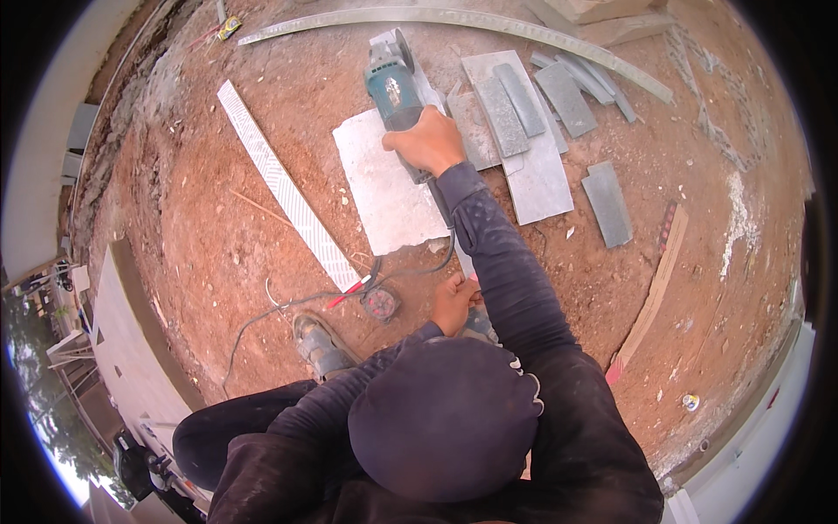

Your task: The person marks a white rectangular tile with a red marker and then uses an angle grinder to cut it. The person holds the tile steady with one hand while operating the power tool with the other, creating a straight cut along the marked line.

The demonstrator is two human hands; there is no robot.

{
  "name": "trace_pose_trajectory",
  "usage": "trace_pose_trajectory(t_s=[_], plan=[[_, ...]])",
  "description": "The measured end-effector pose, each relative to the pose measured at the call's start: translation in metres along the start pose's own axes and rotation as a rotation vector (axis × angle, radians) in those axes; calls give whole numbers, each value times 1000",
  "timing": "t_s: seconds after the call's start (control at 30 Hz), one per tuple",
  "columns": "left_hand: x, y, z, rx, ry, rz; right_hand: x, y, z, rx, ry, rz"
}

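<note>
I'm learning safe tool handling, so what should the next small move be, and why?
Perhaps bring the left hand forward to steady the grinder: only the right hand grips it, while the left is back near a shoe.

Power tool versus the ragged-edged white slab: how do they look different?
The power tool is teal and dark; the white slab is pale all over.
The power tool is chunky and long-bodied; the white slab is broad and flat.
The power tool is gripped by the right hand; the white slab lies on the ground.
Both are in front of the person.
</note>
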State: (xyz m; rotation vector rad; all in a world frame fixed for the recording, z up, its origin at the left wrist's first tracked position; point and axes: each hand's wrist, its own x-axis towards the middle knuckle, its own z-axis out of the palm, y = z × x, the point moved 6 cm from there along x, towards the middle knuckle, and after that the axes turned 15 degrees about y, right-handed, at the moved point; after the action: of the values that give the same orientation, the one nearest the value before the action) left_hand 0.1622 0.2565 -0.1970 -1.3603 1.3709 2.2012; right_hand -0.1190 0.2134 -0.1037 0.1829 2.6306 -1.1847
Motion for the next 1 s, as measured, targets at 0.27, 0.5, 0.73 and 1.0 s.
trace_pose_trajectory(t_s=[0.27, 0.5, 0.73, 1.0], plan=[[-4, 26, -1, 100, -21, 62, -3, 3, -3, 22, -13, 42], [7, 16, -7, 188, -57, 134, -8, 3, -4, 29, -5, 36], [9, 12, -10, 149, -111, 155, -8, 4, 1, 19, 3, 8], [10, 22, -13, 199, -135, 322, -13, 0, 2, 9, -8, 20]])
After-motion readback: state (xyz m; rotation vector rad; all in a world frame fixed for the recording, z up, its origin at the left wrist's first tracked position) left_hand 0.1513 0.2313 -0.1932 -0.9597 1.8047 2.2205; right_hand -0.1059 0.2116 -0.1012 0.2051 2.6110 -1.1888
